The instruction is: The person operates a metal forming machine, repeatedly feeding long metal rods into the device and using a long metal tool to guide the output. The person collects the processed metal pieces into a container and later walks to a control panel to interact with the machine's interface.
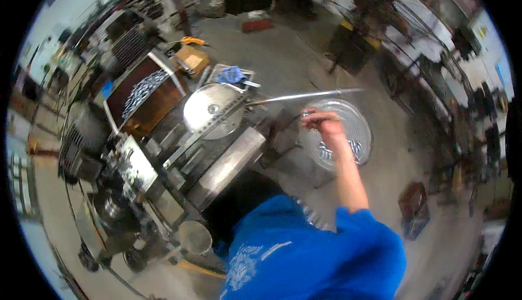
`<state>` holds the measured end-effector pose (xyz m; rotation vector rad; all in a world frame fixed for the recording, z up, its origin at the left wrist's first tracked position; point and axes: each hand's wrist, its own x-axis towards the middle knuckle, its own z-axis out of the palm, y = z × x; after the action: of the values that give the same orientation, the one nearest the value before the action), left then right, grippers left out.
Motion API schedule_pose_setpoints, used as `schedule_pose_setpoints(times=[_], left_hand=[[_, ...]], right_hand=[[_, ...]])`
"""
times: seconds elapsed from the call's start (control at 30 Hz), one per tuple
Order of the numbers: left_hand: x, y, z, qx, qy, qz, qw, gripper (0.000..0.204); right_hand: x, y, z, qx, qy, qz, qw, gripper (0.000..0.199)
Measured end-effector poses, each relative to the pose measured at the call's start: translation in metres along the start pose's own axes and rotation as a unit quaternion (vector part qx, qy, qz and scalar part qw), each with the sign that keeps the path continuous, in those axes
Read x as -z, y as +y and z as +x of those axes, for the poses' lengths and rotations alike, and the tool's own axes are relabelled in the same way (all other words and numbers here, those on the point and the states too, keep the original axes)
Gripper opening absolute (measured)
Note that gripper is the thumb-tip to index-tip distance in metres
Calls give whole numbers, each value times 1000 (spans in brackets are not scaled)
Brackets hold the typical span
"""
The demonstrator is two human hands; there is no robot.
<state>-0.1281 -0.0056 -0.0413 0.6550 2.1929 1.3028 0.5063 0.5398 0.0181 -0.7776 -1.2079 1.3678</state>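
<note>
My right hand (328, 126) reaches out over a round metal basket (365, 123) with a ridged inside. Its fingers are bent together, and a small shiny metal part (305, 113) seems to show at the fingertips, too blurred to name closely. Several small silvery metal parts (354, 147) lie in the basket, partly covered by my wrist. My left hand is out of sight. To the left of the basket stands a machine with a large shiny round disc (198, 109) and a long metal rod (310, 95) sticking out to the right.
A tilted tray (155, 118) holds many silvery parts at the machine's left. Behind the disc are a blue cloth (231, 75), a cardboard box (192, 60) and a yellow-orange air gun (193, 41). A dark red container (413, 199) stands on the floor at right.
</note>
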Motion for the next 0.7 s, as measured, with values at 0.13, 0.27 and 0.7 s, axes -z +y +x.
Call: schedule_pose_setpoints(times=[0.13, 0.27, 0.7], left_hand=[[-25, 4, 15, 84, 236, -130, 959, 30], [-45, 72, -4, 61, 185, -45, 980, 37], [-49, 80, -12, 62, 190, -123, 972, 22]], right_hand=[[-41, -4, 22, 30, -68, -116, 990, 36], [-121, 38, 30, -66, -134, -283, 947, 25], [-388, 19, 89, 179, -524, -258, 792, 23]])
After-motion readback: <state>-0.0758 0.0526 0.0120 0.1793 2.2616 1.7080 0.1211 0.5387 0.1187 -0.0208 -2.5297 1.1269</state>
